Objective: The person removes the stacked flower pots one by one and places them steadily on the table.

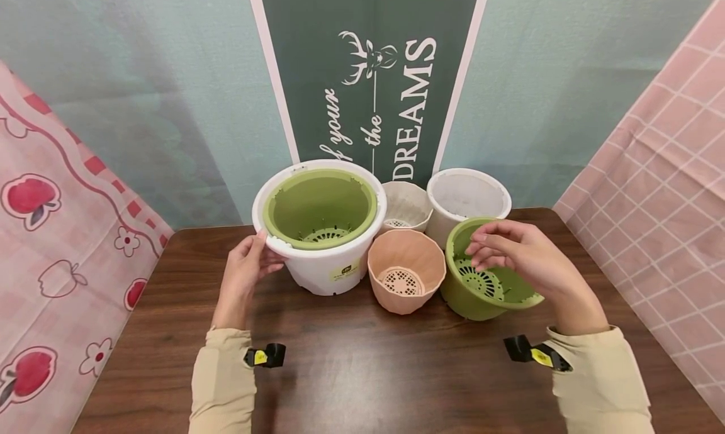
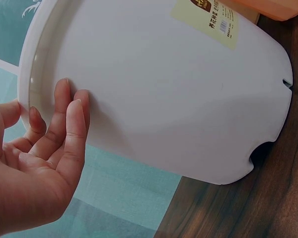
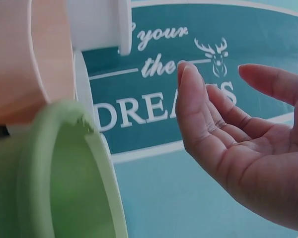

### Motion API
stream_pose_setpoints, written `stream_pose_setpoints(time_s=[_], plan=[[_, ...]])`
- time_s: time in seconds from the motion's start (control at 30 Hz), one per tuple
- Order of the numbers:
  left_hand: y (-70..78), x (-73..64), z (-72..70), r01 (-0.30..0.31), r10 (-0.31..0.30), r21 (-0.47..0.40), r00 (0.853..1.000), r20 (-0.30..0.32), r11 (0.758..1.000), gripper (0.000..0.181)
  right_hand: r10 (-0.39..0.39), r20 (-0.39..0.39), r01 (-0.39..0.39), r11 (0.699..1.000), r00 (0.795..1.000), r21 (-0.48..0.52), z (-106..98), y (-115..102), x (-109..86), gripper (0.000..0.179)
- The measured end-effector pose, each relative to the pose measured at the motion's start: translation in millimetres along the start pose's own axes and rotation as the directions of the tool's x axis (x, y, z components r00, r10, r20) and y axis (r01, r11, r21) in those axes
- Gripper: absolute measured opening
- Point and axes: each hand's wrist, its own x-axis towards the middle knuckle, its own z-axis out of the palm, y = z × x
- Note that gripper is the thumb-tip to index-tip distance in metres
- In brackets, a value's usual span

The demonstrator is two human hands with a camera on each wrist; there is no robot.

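A large white plant pot [image 1: 317,273] stands at the back left, with a green pot [image 1: 323,201] nested inside it. My left hand [image 1: 243,267] pinches its left rim, thumb on top and forefinger underneath. In the left wrist view the other fingers [image 2: 75,121] extend beside the white wall. Over a second green pot [image 1: 472,302] at the right hovers my right hand [image 1: 523,255], holding nothing. Its fingers are loosely bent and stand apart from the green rim in the right wrist view.
A peach faceted pot [image 1: 404,255] stands between the large white pot and the right green one. Behind it are a cream pot [image 1: 409,201] and a smaller white pot [image 1: 467,195], near the hanging cloth [image 1: 226,107]. All stand on a dark wooden table [image 1: 368,371].
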Motion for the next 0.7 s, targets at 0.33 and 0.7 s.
stream_pose_setpoints(time_s=[0.33,0.7], plan=[[0.5,0.1,0.5,-0.004,0.004,-0.008,1.000,0.002,1.000,0.026,0.062,-0.032,-0.062,0.998,0.998,-0.013,28,-2,19.3,0.021],[-0.6,-0.2,-0.4,-0.005,0.005,-0.009,1.000,0.003,1.000,0.026,0.160,-0.034,-0.159,0.987,0.987,0.023,49,16,44.2,0.013]])
